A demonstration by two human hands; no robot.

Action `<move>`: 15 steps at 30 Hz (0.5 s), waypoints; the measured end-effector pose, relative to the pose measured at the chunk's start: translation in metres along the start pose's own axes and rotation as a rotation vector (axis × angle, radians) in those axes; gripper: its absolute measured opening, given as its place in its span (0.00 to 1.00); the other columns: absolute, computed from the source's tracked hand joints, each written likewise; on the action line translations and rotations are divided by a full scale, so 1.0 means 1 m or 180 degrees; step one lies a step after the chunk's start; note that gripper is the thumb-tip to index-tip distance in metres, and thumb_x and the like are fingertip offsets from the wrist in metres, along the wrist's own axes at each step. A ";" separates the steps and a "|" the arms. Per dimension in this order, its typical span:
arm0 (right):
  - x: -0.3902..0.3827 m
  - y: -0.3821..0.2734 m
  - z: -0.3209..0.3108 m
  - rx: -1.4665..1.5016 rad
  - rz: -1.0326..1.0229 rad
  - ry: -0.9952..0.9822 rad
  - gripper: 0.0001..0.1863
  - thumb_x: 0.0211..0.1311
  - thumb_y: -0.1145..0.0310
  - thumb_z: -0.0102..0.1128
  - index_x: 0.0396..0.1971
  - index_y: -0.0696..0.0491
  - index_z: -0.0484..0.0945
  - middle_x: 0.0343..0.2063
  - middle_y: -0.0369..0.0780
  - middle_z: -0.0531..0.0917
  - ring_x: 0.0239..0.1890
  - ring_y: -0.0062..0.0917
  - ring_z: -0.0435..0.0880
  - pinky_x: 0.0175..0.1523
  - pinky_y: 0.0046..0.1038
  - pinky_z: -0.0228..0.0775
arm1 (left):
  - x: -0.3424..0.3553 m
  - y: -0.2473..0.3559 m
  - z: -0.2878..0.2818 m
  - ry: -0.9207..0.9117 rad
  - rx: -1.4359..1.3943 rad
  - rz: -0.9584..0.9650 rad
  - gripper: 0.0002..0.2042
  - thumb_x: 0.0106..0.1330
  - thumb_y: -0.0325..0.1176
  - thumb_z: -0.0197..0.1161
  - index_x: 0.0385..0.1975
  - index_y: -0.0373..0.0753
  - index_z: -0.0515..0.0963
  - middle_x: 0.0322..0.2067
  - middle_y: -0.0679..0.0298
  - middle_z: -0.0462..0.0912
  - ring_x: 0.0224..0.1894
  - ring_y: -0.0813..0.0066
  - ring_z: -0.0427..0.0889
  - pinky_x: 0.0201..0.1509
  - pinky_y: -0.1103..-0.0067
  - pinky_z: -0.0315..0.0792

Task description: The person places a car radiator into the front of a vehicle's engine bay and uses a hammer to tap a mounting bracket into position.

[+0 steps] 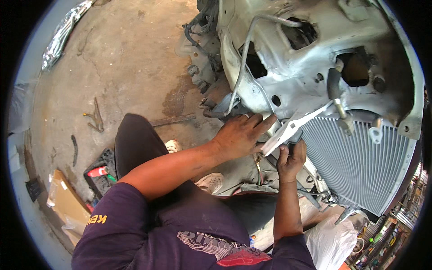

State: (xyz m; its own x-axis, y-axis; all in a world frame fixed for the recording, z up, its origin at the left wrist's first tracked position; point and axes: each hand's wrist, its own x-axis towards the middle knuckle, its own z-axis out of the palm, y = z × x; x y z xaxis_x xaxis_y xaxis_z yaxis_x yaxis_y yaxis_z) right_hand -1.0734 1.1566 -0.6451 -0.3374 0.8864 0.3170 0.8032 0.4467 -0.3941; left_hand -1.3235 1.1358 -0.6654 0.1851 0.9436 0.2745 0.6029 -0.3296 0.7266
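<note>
A pale silver metal bracket (290, 128) slants across the corner of a car's stripped front body. My left hand (240, 135) is closed at its lower left end, thumb beneath and fingers reaching over toward the bodywork; a ring shows on one finger. Just below the bracket, my right hand (291, 161) pinches a small dark piece (294, 137) against its underside, fingers pointing up. What the fingertips touch behind the bracket is hidden. Right of my hands stands a finned radiator (360, 157), its top edge near the bracket's upper end.
A bent metal pipe (245, 58) curves above my left hand. Wiring and plastic parts (202, 58) hang at the body's left side. Pliers (95, 116) and a flat bar (173, 119) lie on the concrete floor. At lower right are a white plastic bag (330, 238) and a tool rack (387, 238).
</note>
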 end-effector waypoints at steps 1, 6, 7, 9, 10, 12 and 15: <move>-0.001 0.000 0.003 -0.0094 0.0020 0.0073 0.20 0.70 0.56 0.69 0.38 0.60 0.78 0.34 0.51 0.79 0.36 0.54 0.76 0.44 0.48 0.69 | 0.000 -0.002 0.003 0.0013 -0.0019 -0.0006 0.42 0.61 0.48 0.76 0.76 0.45 0.67 0.51 0.55 0.83 0.43 0.53 0.86 0.46 0.61 0.83; 0.004 -0.009 0.001 0.0454 0.0427 0.0085 0.15 0.69 0.63 0.71 0.34 0.59 0.76 0.28 0.46 0.77 0.32 0.44 0.75 0.41 0.42 0.67 | 0.005 0.005 0.006 0.0069 -0.0044 -0.0093 0.40 0.63 0.46 0.75 0.75 0.43 0.67 0.48 0.53 0.84 0.43 0.50 0.88 0.45 0.61 0.83; 0.006 -0.011 -0.003 0.0659 0.0625 -0.0021 0.15 0.68 0.64 0.73 0.34 0.59 0.76 0.27 0.45 0.76 0.31 0.41 0.74 0.40 0.40 0.67 | 0.005 0.007 0.004 0.0159 -0.0209 -0.0012 0.35 0.66 0.46 0.73 0.70 0.40 0.71 0.45 0.51 0.86 0.41 0.48 0.88 0.44 0.60 0.82; 0.011 -0.015 -0.011 0.0714 0.1116 -0.0259 0.13 0.65 0.69 0.76 0.36 0.59 0.79 0.27 0.40 0.78 0.32 0.27 0.73 0.41 0.32 0.68 | 0.009 0.011 0.001 0.0196 -0.0187 0.0171 0.33 0.65 0.43 0.72 0.68 0.38 0.72 0.39 0.54 0.86 0.38 0.51 0.88 0.42 0.61 0.82; 0.012 -0.016 -0.014 0.1091 0.1064 -0.0263 0.12 0.65 0.70 0.76 0.38 0.59 0.80 0.28 0.38 0.80 0.33 0.25 0.74 0.42 0.30 0.69 | 0.011 0.011 0.000 0.0206 -0.0168 0.0272 0.32 0.64 0.41 0.71 0.67 0.37 0.72 0.37 0.55 0.86 0.36 0.53 0.88 0.41 0.61 0.82; 0.014 -0.020 -0.017 0.1715 0.1288 -0.0326 0.11 0.67 0.71 0.76 0.41 0.59 0.82 0.31 0.35 0.84 0.37 0.20 0.75 0.45 0.27 0.71 | 0.017 0.007 -0.002 0.0274 -0.0202 0.0485 0.22 0.66 0.41 0.69 0.58 0.38 0.78 0.36 0.56 0.87 0.37 0.54 0.89 0.40 0.60 0.81; 0.014 -0.025 -0.019 0.1964 0.1477 -0.0263 0.09 0.69 0.73 0.74 0.44 0.59 0.83 0.39 0.33 0.85 0.43 0.17 0.78 0.54 0.22 0.71 | 0.022 0.000 0.000 0.0057 -0.0246 0.0460 0.17 0.65 0.43 0.70 0.48 0.39 0.83 0.36 0.57 0.88 0.38 0.54 0.90 0.40 0.60 0.82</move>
State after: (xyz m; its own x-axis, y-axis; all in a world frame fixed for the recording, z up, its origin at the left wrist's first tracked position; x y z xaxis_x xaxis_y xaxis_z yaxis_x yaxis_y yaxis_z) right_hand -1.0888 1.1554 -0.6148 -0.0885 0.9946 -0.0537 0.4606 -0.0069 -0.8876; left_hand -1.3193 1.1567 -0.6592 0.2511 0.8857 0.3904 0.5093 -0.4639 0.7249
